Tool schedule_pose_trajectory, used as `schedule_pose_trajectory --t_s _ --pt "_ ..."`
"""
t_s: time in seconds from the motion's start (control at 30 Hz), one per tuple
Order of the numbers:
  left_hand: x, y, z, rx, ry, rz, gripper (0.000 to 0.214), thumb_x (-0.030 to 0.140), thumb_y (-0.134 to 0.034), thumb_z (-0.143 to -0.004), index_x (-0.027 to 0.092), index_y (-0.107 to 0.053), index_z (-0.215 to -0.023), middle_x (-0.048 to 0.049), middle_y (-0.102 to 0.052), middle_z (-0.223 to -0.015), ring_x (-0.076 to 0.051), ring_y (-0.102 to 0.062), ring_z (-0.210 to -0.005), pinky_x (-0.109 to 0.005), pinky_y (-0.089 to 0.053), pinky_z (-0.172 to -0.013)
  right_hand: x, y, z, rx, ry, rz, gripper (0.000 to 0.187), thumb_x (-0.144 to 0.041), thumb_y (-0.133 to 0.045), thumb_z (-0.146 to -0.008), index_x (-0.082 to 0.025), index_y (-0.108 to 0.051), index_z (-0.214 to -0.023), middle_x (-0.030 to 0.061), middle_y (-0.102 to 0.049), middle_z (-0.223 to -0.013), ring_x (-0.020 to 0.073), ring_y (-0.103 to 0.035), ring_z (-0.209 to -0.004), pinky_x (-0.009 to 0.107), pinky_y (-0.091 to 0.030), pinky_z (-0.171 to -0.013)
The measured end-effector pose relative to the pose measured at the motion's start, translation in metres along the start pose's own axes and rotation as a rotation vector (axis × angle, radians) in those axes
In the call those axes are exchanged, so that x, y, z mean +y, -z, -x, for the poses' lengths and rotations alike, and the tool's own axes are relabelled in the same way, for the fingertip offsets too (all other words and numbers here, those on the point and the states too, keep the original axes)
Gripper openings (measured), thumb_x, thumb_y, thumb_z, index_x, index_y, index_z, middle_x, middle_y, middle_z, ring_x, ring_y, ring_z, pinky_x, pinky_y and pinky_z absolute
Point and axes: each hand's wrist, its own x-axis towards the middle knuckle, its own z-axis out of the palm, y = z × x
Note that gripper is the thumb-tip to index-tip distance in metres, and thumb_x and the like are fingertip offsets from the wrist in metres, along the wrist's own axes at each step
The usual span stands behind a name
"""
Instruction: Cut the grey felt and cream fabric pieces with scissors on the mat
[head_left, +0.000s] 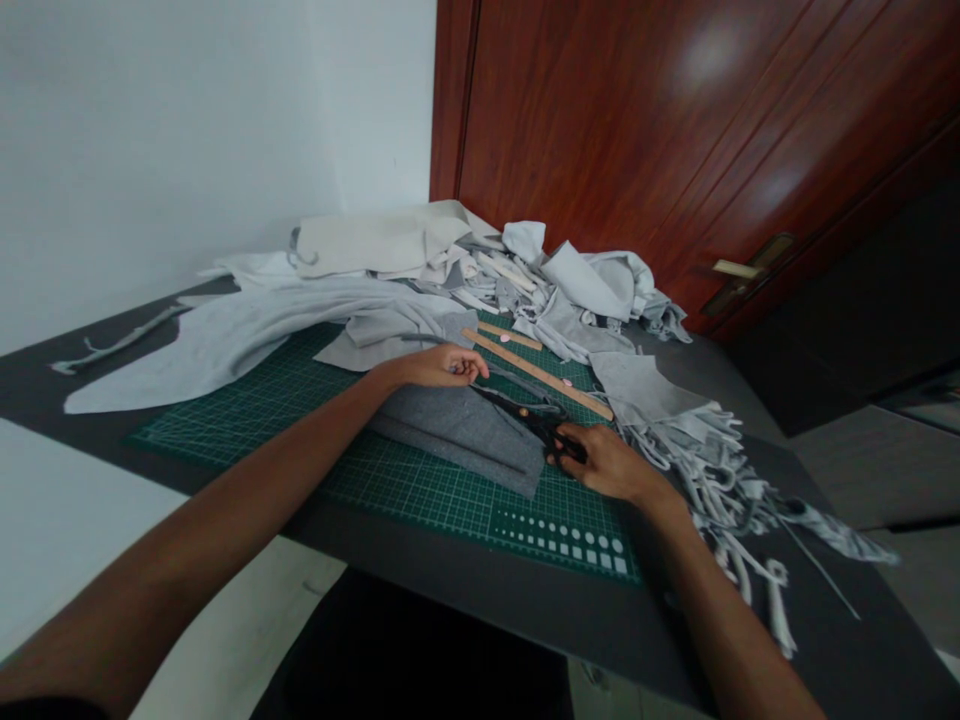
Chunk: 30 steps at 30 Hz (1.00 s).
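Black-handled scissors (525, 412) are in my right hand (606, 460), its fingers through the handle loops. The blades point left along the far edge of a dark grey piece of fabric (457, 425), which has a dark line near its front edge. My left hand (448, 367) is beside the blade tips, over the fabric's far edge, with its fingers curled closed. What they grip is hidden. Narrow grey fabric strips (525, 380) lie just beyond the scissors. Underneath is a green cutting mat (420, 490) with a printed grid.
Two wooden rulers (547, 378) lie behind the scissors. Pale fabric (225, 325) spreads at the left, and a heap of scraps (517, 280) is at the back. Cut strips (712, 480) pile up on the right. A wall and a brown door (637, 130) border the dark table (450, 585).
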Motion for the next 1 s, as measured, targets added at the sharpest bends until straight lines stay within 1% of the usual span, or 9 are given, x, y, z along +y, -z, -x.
schedule_pose_trajectory --t_s 0.23,0.37,0.6,0.77,1.0 --pt "0.0012 -0.0004 0.0006 -0.003 0.019 0.008 0.024 0.020 -0.061 -0.084 0.015 -0.066 -0.107 -0.0003 -0.057 -0.080 -0.012 -0.054 -0.073 -0.024 -0.040 -0.067 -0.0022 0.0015 0.0006 0.004 0.008 -0.005 0.013 -0.032 -0.054 -0.091 -0.019 -0.057 -0.088 0.0019 -0.062 -0.075 0.0153 -0.056 -0.065 0.028 -0.035 -0.061" --pt "-0.0002 -0.0001 0.0007 0.000 0.006 0.011 0.024 0.021 -0.061 -0.085 0.015 -0.066 -0.107 -0.0007 -0.057 -0.080 -0.012 -0.054 -0.073 -0.025 -0.040 -0.068 -0.0033 0.0014 0.0007 0.010 0.001 -0.020 0.013 -0.031 -0.055 -0.090 -0.019 -0.056 -0.085 0.0000 -0.059 -0.071 0.0141 -0.053 -0.060 0.028 -0.034 -0.059" --pt "-0.0032 0.0001 -0.0004 -0.008 0.012 0.014 0.025 0.024 -0.062 -0.085 0.014 -0.065 -0.108 -0.0004 -0.057 -0.079 -0.012 -0.053 -0.072 -0.025 -0.039 -0.067 0.0011 -0.0006 0.0005 0.002 0.002 -0.032 0.014 -0.032 -0.054 -0.092 -0.019 -0.057 -0.087 0.0002 -0.060 -0.071 0.0146 -0.054 -0.061 0.028 -0.034 -0.059" --pt "-0.0021 0.0001 0.0004 -0.003 0.005 0.008 0.024 0.025 -0.060 -0.087 0.014 -0.065 -0.108 -0.0008 -0.057 -0.080 -0.011 -0.053 -0.073 -0.024 -0.040 -0.067 0.0008 -0.0003 0.0008 0.010 0.016 -0.016 0.014 -0.031 -0.053 -0.092 -0.018 -0.058 -0.089 0.0018 -0.062 -0.076 0.0154 -0.056 -0.065 0.029 -0.036 -0.062" --pt "0.0018 0.0000 0.0008 -0.012 0.007 -0.029 0.026 0.030 -0.059 -0.090 0.014 -0.064 -0.110 -0.0013 -0.058 -0.080 -0.012 -0.054 -0.072 -0.025 -0.041 -0.067 -0.0023 0.0017 0.0009 0.016 0.009 -0.025 0.011 -0.028 -0.055 -0.091 -0.018 -0.058 -0.086 0.0000 -0.060 -0.071 0.0141 -0.054 -0.062 0.027 -0.034 -0.060"
